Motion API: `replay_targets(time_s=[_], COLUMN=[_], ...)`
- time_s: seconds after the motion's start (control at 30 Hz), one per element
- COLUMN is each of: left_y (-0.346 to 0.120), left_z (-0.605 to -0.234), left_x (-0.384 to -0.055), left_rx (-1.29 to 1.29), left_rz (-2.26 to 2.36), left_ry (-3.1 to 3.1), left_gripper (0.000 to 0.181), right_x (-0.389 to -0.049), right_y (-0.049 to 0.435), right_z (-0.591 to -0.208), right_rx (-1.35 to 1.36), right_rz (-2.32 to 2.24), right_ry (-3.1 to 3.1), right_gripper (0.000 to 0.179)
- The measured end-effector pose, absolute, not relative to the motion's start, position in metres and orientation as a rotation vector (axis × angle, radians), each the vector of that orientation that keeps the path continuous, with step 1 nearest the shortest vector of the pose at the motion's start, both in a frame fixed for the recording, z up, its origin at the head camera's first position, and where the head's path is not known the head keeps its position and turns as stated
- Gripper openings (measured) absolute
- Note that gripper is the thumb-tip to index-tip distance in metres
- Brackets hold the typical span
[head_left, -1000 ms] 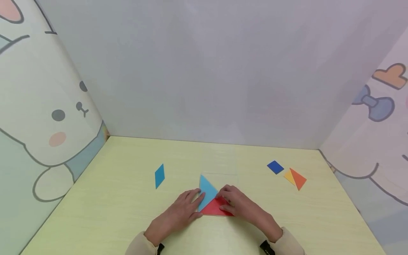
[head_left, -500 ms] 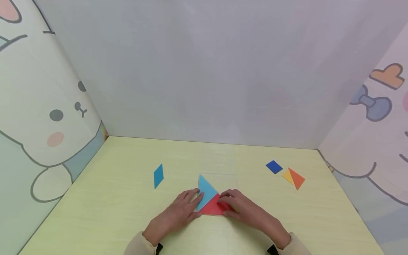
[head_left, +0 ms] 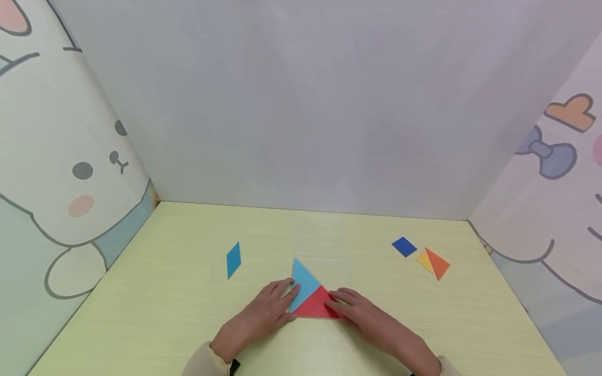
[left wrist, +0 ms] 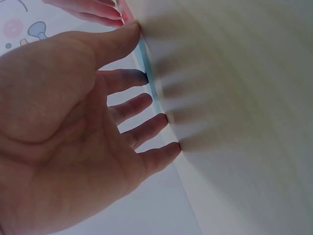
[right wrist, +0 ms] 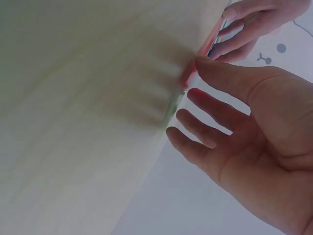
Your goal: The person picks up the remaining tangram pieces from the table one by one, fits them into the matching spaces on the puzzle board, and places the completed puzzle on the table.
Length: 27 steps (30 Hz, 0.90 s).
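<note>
A light blue triangle [head_left: 303,283] and a red triangle [head_left: 314,306] lie edge to edge on the table in front of the person, together making a larger triangle. The left hand [head_left: 265,313] rests at the blue piece's left side, index fingertip on it and thumb near the lower left corner. In the left wrist view the fingers of the left hand [left wrist: 93,117] are spread, tips down at the table. Over the red piece's right part lies the right hand [head_left: 359,316], fingers fairly straight, covering that corner. The right wrist view shows the right hand [right wrist: 244,117] with its thumb at the red edge.
A blue parallelogram [head_left: 233,260] lies to the left on the pale wooden table [head_left: 188,230]. To the right are a dark blue square [head_left: 404,246], a small yellow triangle [head_left: 425,260] and an orange triangle [head_left: 437,263] touching or overlapping it. A grey wall [head_left: 310,104] closes the back.
The right hand has shifted right and down along the red triangle, and its fingers have straightened from a curled pose. The left hand has stayed in place beside the light blue triangle.
</note>
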<state>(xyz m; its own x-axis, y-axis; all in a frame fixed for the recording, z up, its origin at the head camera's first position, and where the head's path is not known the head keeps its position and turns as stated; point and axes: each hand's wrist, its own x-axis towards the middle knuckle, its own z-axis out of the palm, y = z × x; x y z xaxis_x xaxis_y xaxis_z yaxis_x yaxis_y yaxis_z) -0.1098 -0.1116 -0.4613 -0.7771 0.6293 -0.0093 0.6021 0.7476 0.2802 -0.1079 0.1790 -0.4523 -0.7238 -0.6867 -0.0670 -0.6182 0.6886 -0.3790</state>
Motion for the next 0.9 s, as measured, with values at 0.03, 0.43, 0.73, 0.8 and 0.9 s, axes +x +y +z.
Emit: replay_targets(time_s=[0.03, 0.43, 0.73, 0.8, 0.9], left_y=[-0.111, -0.111, -0.112, -0.112, -0.112], left_z=[-0.461, -0.453, -0.453, -0.453, -0.454], left_x=[-0.11, -0.109, -0.112, -0.112, -0.112], left_rx=[0.996, 0.961, 0.958, 0.956, 0.957], left_rz=[0.406, 0.425, 0.475, 0.471, 0.462], left_ry=[2.835, 2.781, 2.765, 2.764, 2.763], left_gripper=[0.065, 0.065, 0.065, 0.065, 0.065], right_x=[-0.107, -0.099, -0.096, -0.096, -0.097], right_y=[0.179, 0.183, 0.184, 0.184, 0.184], right_z=[-0.452, -0.452, -0.455, -0.455, -0.456], right_rx=[-1.035, -1.065, -1.117, -1.114, -1.093], right_rz=[-0.488, -0.384, -0.345, -0.352, -0.358], right_ry=[2.689, 2.688, 2.709, 2.706, 2.701], right_gripper=[0.058, 0.059, 0.063, 0.063, 0.063])
